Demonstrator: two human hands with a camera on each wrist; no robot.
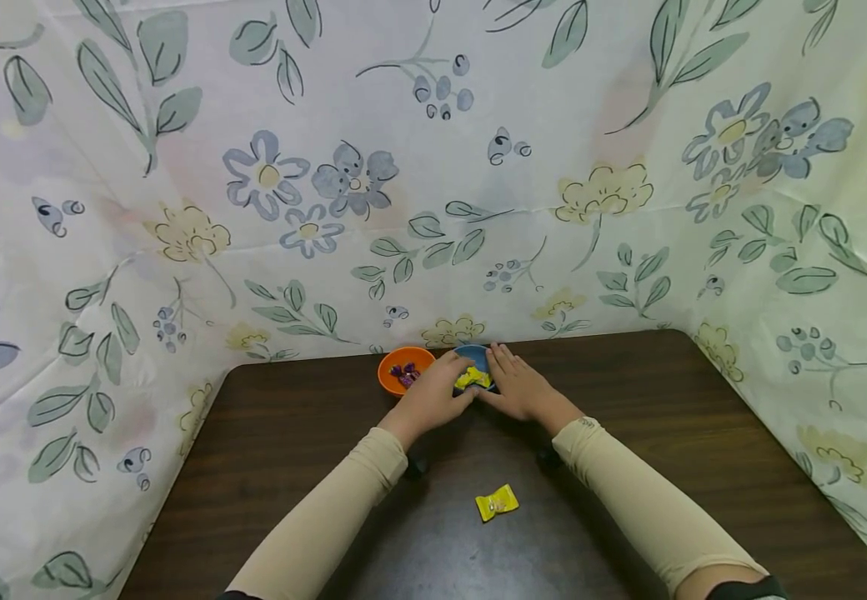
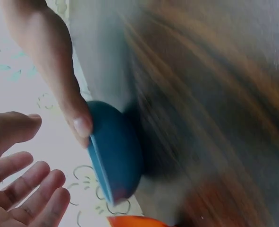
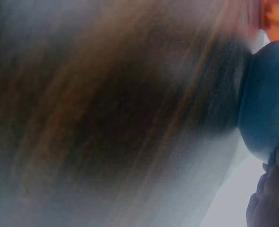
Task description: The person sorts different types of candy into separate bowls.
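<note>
A blue bowl (image 1: pixel 473 353) holding yellow-wrapped candies (image 1: pixel 473 378) stands near the table's back edge. My right hand (image 1: pixel 522 388) lies along its right side with extended fingers, its thumb toward the near rim. In the left wrist view, the right thumb (image 2: pixel 82 126) rests at the rim of the blue bowl (image 2: pixel 115 149). My left hand (image 1: pixel 432 392) is at the bowl's left side, thumb apart from the fingers; its own wrist view shows these fingers (image 2: pixel 40 182) spread loosely around nothing. A single yellow-wrapped candy (image 1: pixel 497 503) lies on the table nearer me.
Left of the blue bowl is an orange bowl (image 1: pixel 396 367) with purple-wrapped candies (image 1: pixel 406 374), partly behind my left hand. The dark wooden table (image 1: pixel 298 433) meets a floral cloth (image 1: pixel 313 283) hanging along its back and sides.
</note>
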